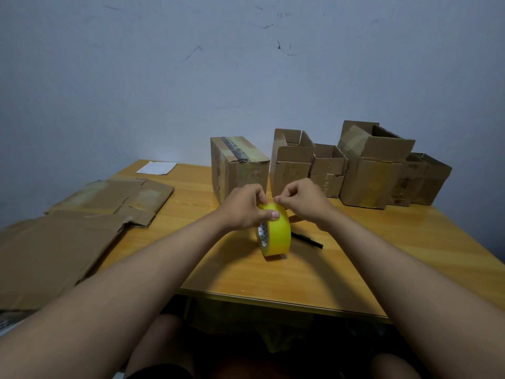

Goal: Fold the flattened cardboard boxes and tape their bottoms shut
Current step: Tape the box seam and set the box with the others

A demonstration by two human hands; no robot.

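Head view: left hand [247, 207] gripping upright yellow tape roll [274, 232], right hand [300, 199] pinching at its top edge.

Plain room: scuffed wall [246, 64], wooden table [273, 274], cardboard boxes [366, 173].

Both bare forearms reach forward from the bottom corners and converge toward the middle, wrists nearly level with each other. The left hand [247, 207] sits with its back up and to the left, fingers curled over the top of the tape roll [274, 231], thumb pressed flat against the roll's near face, nail showing. The right hand [302, 199] hovers just beside it, knuckles raised, fingers bent inward, thumb and forefinger tips pinched together right at the roll's top edge. The two hands are almost touching, fingertips facing each other. Bare knees show below, between the arms.
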